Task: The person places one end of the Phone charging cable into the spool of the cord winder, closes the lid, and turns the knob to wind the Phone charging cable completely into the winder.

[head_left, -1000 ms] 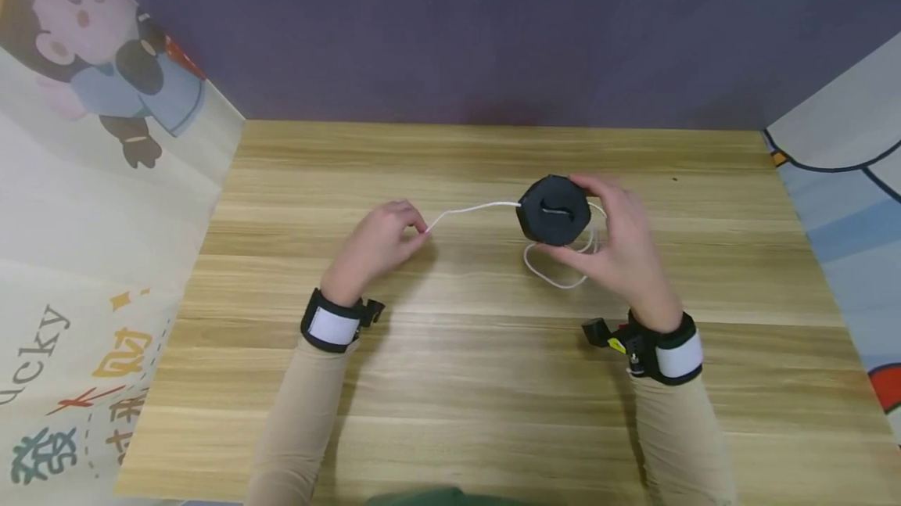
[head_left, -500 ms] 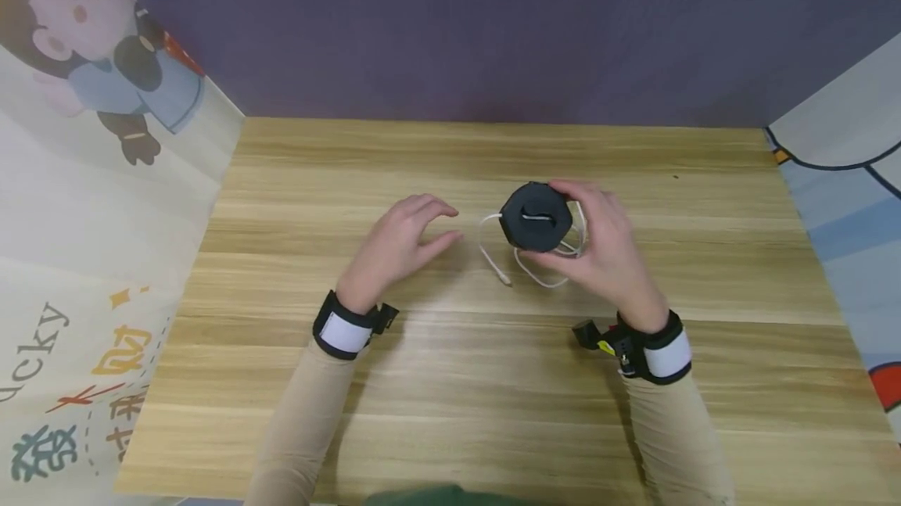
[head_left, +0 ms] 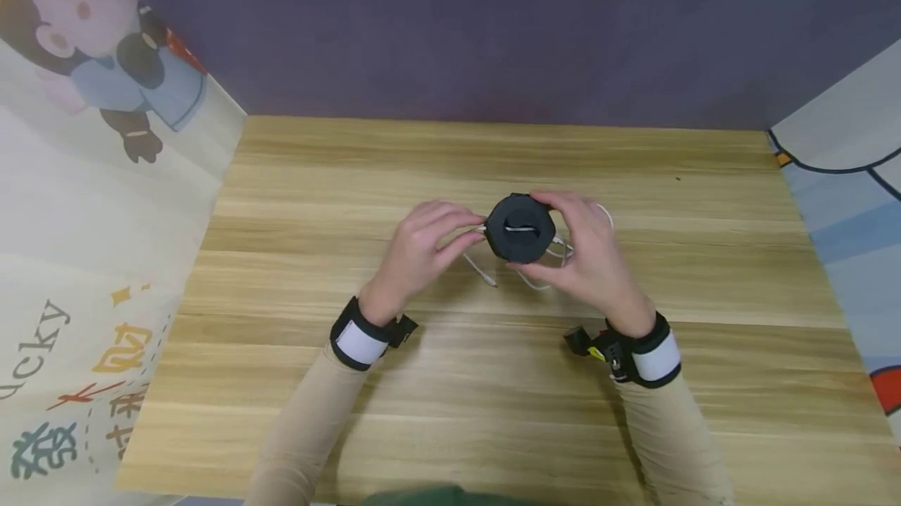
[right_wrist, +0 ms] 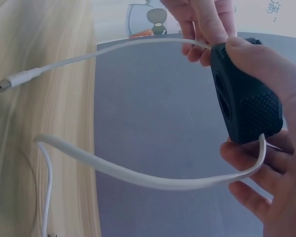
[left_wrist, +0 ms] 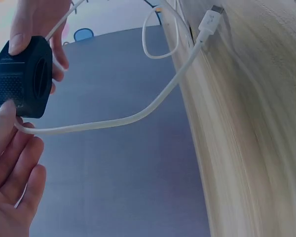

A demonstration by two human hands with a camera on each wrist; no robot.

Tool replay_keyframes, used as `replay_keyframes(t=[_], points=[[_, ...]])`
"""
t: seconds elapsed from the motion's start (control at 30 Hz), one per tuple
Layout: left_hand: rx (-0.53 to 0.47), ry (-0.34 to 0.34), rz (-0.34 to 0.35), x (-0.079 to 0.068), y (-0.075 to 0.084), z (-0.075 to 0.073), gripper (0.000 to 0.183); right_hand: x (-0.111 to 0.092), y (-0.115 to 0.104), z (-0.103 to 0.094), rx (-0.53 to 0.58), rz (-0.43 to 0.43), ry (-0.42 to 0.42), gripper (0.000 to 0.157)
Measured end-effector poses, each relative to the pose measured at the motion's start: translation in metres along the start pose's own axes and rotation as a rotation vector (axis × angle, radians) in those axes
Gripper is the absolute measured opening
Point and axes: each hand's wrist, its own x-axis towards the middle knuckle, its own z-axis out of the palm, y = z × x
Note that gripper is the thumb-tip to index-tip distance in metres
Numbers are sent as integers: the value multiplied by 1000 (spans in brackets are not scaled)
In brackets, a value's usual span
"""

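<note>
My right hand (head_left: 598,256) grips a black, many-sided cable winder (head_left: 521,249) by its edges, thumb on the near side and fingers on the far side. A white charging cable (left_wrist: 113,122) runs through it, and a short stretch shows in the slot on its face. At the winder's left side, my left hand (head_left: 425,248) pinches the cable where it comes out, fingertips right against the casing. A USB plug (right_wrist: 12,83) hangs at the cable's free end below the left fingers. More cable (right_wrist: 153,181) leaves the opposite side and loops under the right hand.
Both hands work above a wood-grain table (head_left: 450,412). A dark panel (head_left: 450,37) rises along its far edge, and printed sheets stand at left and right. Each wrist wears a strap with a small camera.
The left hand let go of the pulled-out cable, moved right and now pinches it at the winder. The right hand brought the winder left and slightly nearer; the cable's free end hangs loose.
</note>
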Motion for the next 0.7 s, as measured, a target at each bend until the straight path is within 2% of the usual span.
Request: replay_keyframes(t=[0.23,0.7], points=[[33,55,-3,-1,1,1,15,0,-1,3,-2,-17,11,90],[61,77,11,0,-2,-2,9,0,1,-2,15,10,14,91]])
